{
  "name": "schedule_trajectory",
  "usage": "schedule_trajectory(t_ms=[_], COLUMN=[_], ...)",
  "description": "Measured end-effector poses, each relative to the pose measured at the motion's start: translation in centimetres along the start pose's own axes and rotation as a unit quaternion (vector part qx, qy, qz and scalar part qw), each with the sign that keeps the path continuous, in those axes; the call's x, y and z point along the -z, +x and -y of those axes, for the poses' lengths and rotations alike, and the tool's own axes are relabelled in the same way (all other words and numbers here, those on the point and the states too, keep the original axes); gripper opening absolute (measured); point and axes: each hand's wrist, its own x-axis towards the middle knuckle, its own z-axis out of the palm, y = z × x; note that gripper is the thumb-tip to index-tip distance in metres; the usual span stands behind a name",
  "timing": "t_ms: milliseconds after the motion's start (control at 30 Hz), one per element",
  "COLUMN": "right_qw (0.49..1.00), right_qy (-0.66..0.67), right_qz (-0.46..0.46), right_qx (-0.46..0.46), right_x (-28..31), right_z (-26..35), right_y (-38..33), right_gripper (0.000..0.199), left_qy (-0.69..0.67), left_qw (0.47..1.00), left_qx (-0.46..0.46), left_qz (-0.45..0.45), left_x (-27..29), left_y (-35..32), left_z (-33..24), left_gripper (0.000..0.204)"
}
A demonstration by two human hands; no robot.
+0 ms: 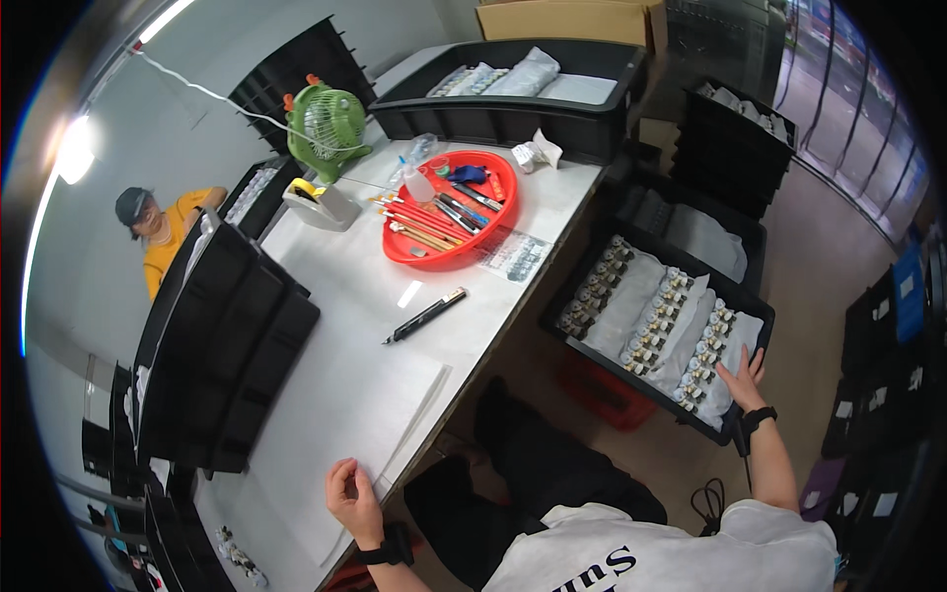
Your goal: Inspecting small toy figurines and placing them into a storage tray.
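Observation:
My right hand (742,378) reaches out to the side, fingers spread, resting on the near end of a black tray (569,296) of small bagged parts in white pouches (691,340). My left hand (351,497) is loosely curled on the white table (345,365) near its front edge, touching a white sheet (404,434); nothing is visibly held in it. A black pen-like tool (426,316) lies on the table ahead of it.
A red round tray (503,212) holds brushes and tools. Behind it stand a tape dispenser (321,200), a green fan (327,126) and a black bin (513,109). Stacked black trays (222,345) fill the left. A person in yellow (163,232) sits beyond them.

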Motion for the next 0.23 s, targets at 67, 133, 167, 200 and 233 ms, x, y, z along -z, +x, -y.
schedule_trajectory(t_ms=[67, 133, 167, 200, 233], right_qw=[1.000, 0.998, 0.998, 0.998, 0.997], right_qy=[0.006, 0.017, 0.021, 0.021, 0.015], right_qz=[0.028, 0.054, 0.065, 0.064, 0.074], right_qx=[0.006, -0.003, -0.011, -0.013, -0.020], right_x=[0.7, 1.4, 1.7, 1.7, 2.2], right_z=[1.0, 2.0, 2.2, 1.5, 2.2], right_y=[-0.4, -0.8, -0.6, -0.3, -0.5], right_gripper=[0.093, 0.094, 0.093, 0.093, 0.092], left_qy=[0.009, 0.021, 0.035, 0.027, 0.019], left_qw=[1.000, 1.000, 0.999, 1.000, 0.999], left_qx=[-0.002, 0.012, -0.005, 0.000, 0.005], left_qz=[0.003, -0.001, 0.001, 0.015, 0.026], left_x=[0.4, 0.5, 0.5, 0.4, 0.5], left_y=[-0.1, -0.1, 0.1, 0.0, 0.2], left_z=[-0.1, -0.6, 0.1, 0.6, 1.0], left_gripper=[0.011, 0.011, 0.011, 0.011, 0.011])
